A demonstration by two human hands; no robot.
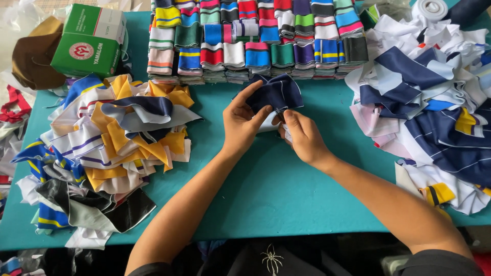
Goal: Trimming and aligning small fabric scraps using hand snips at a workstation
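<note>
My left hand and my right hand are together at the middle of the teal table. Both grip a small navy blue fabric piece that bunches up above my fingers. A bit of white fabric shows between the two hands, under the navy piece. My left thumb and fingers pinch the navy cloth's left edge; my right fingertips pinch its lower edge.
A heap of yellow, white, navy and black fabric pieces lies at the left. Another heap of navy and white pieces lies at the right. Rows of folded striped knit bands are stacked behind. A green box sits at back left.
</note>
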